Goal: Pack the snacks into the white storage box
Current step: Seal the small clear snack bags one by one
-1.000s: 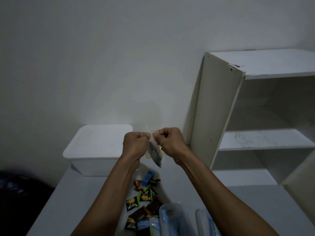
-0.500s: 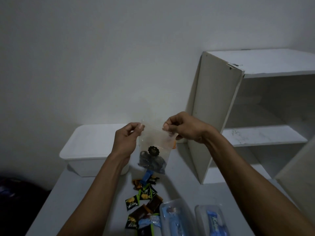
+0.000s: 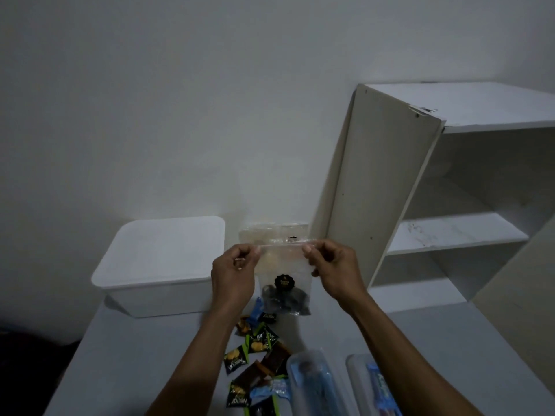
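I hold a clear zip bag (image 3: 283, 274) upright in front of me, dark snacks and a round black label at its bottom. My left hand (image 3: 235, 273) pinches the bag's top left edge and my right hand (image 3: 332, 270) pinches the top right edge. The white storage box (image 3: 159, 265) stands behind and left of my hands with its lid on. Several small snack packets (image 3: 255, 355) in black, green, brown and blue wrappers lie scattered on the table below the bag.
Two clear plastic containers (image 3: 312, 382) (image 3: 372, 385) with blue items inside lie at the near edge of the grey table (image 3: 135, 355). A white open shelf unit (image 3: 450, 190) stands on the right, against the wall. Something dark sits low at the far left.
The bag was bunched between my two fists; I have spread it out flat, my hands moved apart along its top edge and the bag now hangs lower in view.
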Tool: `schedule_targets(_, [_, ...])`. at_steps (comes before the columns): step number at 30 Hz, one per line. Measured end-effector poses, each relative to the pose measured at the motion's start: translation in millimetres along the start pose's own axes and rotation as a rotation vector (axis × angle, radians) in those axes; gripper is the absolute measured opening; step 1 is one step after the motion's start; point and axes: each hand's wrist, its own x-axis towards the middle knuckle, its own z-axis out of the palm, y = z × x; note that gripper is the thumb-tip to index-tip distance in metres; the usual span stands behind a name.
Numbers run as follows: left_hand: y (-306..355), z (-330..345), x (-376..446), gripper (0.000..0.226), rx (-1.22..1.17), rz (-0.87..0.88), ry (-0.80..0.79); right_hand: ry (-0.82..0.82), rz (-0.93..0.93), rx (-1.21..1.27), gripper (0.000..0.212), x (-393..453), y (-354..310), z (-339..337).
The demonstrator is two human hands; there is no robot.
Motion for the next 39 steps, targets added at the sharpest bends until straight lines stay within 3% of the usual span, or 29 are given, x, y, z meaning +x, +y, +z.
schedule_targets(9, [-52.3,56.6,31.0,0.009,-0.012,-0.262,-0.023,0.134,0.117,-0.027,0.009,45.2,59.1,-15.8])
schedule_targets(23, [-130.5,173.3,170.3,0.006,0.197,-0.269,0.096,0.327,0.267,-0.170,0.014,209.3,175.0,-3.7])
schedule_targets(28, [-159.0,198.8,194.8,0.010,0.188,-0.359,0.136,0.355,0.326,-0.182,0.013,240.7,205.4,8.0])
schedule_targets(39, [-173.7,220.3,223.2,0.014,0.219,-0.361,0.168,0.363,0.376,-0.212,0.007,271.1,226.5,17.4])
